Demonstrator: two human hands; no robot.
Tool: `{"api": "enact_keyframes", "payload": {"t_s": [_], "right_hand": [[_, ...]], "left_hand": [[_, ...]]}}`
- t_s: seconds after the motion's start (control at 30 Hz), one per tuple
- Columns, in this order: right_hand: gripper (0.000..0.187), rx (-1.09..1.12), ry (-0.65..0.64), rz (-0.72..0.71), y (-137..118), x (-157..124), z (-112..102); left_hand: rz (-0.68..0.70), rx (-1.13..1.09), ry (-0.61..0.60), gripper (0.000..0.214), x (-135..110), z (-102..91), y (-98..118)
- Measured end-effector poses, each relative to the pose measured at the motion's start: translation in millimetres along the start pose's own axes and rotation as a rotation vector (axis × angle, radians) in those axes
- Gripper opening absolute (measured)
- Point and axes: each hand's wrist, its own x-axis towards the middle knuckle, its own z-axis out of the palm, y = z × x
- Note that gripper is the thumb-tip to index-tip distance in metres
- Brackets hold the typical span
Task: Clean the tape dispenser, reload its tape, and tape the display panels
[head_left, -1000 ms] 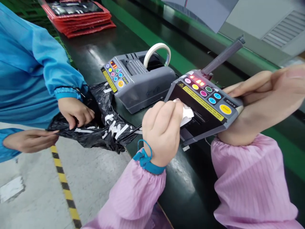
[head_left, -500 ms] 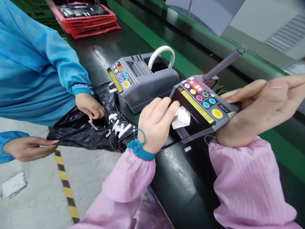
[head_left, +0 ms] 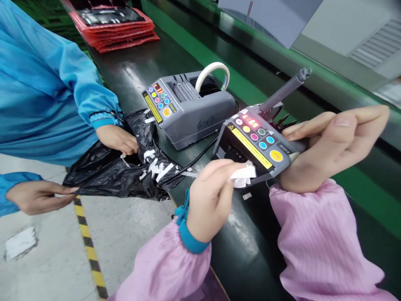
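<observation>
Near boxy grey tape machine (head_left: pixel 255 136) looks like smooth, satiny plastic, and the far boxy grey tape machine (head_left: pixel 197 115) seems the same stuff. Long dark green worktop (head_left: pixel 244 238) is slick and pretty shiny. Floppy black bag (head_left: pixel 106 177) is thin, glossy, super wrinkly plastic. Crumpled white wad (head_left: pixel 243 175) looks papery and matt. Pink pinstriped sleeve (head_left: pixel 322 238)? Lightweight cloth, kinda puckered at the cuff.

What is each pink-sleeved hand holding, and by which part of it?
The left hand pinches a crumpled white piece by one end. The right hand lies against the side of the nearer grey machine; whether it grips cannot be told.
</observation>
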Motion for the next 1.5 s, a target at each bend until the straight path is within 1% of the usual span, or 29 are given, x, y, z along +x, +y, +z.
{"api": "enact_keyframes", "payload": {"t_s": [0.07,0.13,0.2,0.23,0.3,0.33,0.4,0.47,0.57,0.63,0.7,0.77,0.87,0.9,0.97,1.07,1.13,1.23,1.37,1.5], "right_hand": [[0.017,-0.001,-0.018,-0.017,1.8,-1.8,0.0],[0.017,0.007,-0.046,-0.022,2.8,-3.4,-0.3],[0.018,0.036,-0.082,-0.022,2.5,-5.6,-1.0],[0.019,0.054,-0.099,-0.025,2.2,-7.0,-1.4],[0.023,0.072,-0.136,-0.035,1.6,-10.3,-2.2],[0.027,0.07,-0.152,-0.039,1.5,-12.0,-2.6],[0.032,0.057,-0.179,-0.045,2.1,-15.1,-3.5],[0.034,0.044,-0.194,-0.039,2.9,-17.0,-4.4],[0.034,0.03,-0.179,-0.012,3.0,-16.4,-5.4],[0.032,0.036,-0.149,0.001,1.9,-14.3,-5.5],[0.029,0.036,-0.129,0.001,0.3,-12.1,-5.0],[0.026,0.021,-0.112,-0.006,-0.9,-10.8,-4.3],[0.023,0.005,-0.084,-0.016,-0.9,-11.2,-3.0],[0.022,0.001,-0.075,-0.013,-0.6,-11.7,-2.6],[0.022,-0.005,-0.059,-0.007,-0.2,-13.0,-1.7],[0.022,-0.008,-0.057,-0.005,-1.4,-16.2,-0.4],[0.026,-0.009,-0.083,0.003,-2.7,-19.3,0.1],[0.035,-0.008,-0.124,0.011,-3.5,-23.7,-0.1],[0.035,-0.011,-0.131,0.022,-3.2,-26.2,-1.7],[0.034,-0.034,-0.131,0.052,-6.0,-26.2,-3.3]], "left_hand": [[-0.295,-0.324,0.042,0.02,-4.6,-6.4,-0.6],[-0.555,-0.641,0.078,0.024,-9.4,-11.9,-0.4],[-0.741,-0.869,0.093,0.03,-13.4,-17.1,1.3],[-0.799,-0.925,0.085,0.033,-15.0,-19.8,2.4],[-0.866,-0.923,0.057,0.036,-17.4,-25.9,3.3],[-0.884,-0.875,0.052,0.037,-18.1,-29.5,2.3],[-0.881,-0.698,0.069,0.038,-17.8,-38.2,-3.7],[-0.835,-0.45,0.112,0.036,-14.5,-48.3,-13.9],[-0.719,-0.078,0.187,0.024,-4.6,-60.5,-28.2],[-0.649,0.067,0.241,0.016,2.5,-60.9,-30.6],[-0.579,0.099,0.267,0.01,8.1,-52.4,-25.9],[-0.452,0.093,0.257,0.005,11.2,-36.6,-17.2],[-0.176,0.184,0.197,0.011,10.7,-10.8,-6.8],[-0.104,0.213,0.179,0.013,9.5,-4.4,-5.7],[-0.022,0.26,0.157,0.016,6.7,3.0,-7.3],[0.072,0.36,0.143,0.016,3.6,3.9,-15.5],[0.155,0.419,0.139,0.014,2.4,2.2,-21.2],[0.266,0.398,0.106,0.011,-1.4,0.8,-26.0],[0.329,0.3,0.048,0.015,-10.7,-0.3,-26.1],[0.375,0.342,-0.027,0.017,-10.9,-5.7,-29.0]]}}
